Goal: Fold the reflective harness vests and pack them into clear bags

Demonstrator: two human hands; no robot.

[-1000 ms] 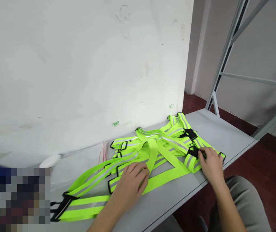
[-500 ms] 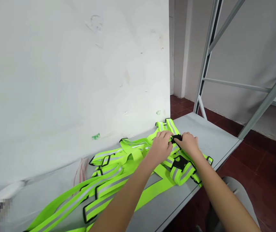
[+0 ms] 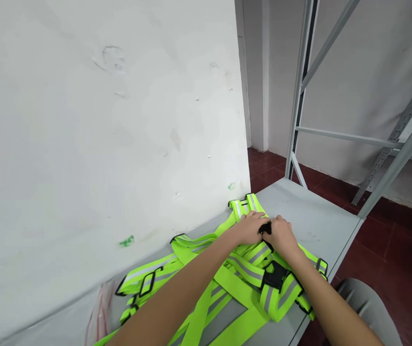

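Neon-yellow reflective straps (image 3: pixel 232 288) with grey stripes and black adjusters lie in a loose pile on the grey shelf board. Between my two hands is a black buckle (image 3: pixel 265 228) on one of the straps. My left hand (image 3: pixel 252 228) has its fingers closed on the buckle's left side. From the right, my right hand (image 3: pixel 280 235) pinches the same buckle, with the thumb pressed against it. Closer to me, a second black buckle (image 3: pixel 275 276) rests on the straps, fastened. My fingers partly hide the held buckle.
A white wall (image 3: pixel 119 144) rises along the back left. On the right stands a grey metal rack frame (image 3: pixel 297 96) with slanted braces. Clear plastic with red lines (image 3: pixel 99 312) lies at lower left. The board (image 3: pixel 310 211) ends above a red tiled floor (image 3: pixel 382 254).
The view has shifted, so the board and straps sit lower. Both hands stay at the same buckle and have drawn closer together around it.
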